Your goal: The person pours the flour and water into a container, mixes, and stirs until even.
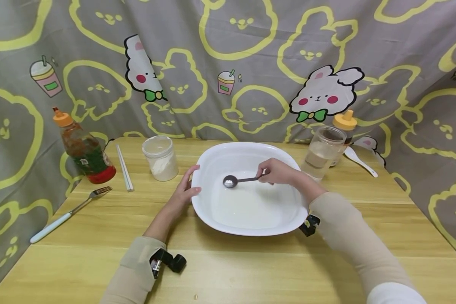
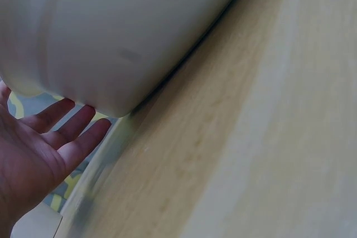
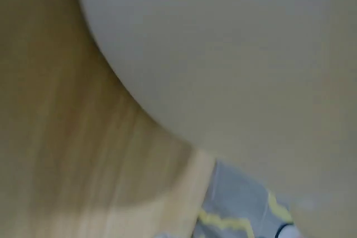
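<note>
A large white basin [image 1: 248,230] stands on the wooden table, with a white layer over its bottom. My left hand [image 1: 182,192] holds its left side, thumb and a finger at the rim; in the left wrist view the other fingers [image 2: 75,121] touch the outer wall. Inside the basin, my right hand [image 1: 279,172] pinches the handle of a metal spoon [image 1: 230,181], its bowl low over the white layer and pointing left. In the right wrist view the basin's wall [image 3: 223,71] fills most of the picture and the hand is hidden.
Left of the basin stand a jar of white powder [image 1: 160,162] and a red sauce bottle [image 1: 87,152], with chopsticks [image 1: 124,169] and a fork [image 1: 72,213] nearby. A clear jar of liquid [image 1: 321,156], an orange-capped bottle [image 1: 345,121] and a white spoon [image 1: 361,161] are right. A curtain [image 1: 251,114] hangs behind.
</note>
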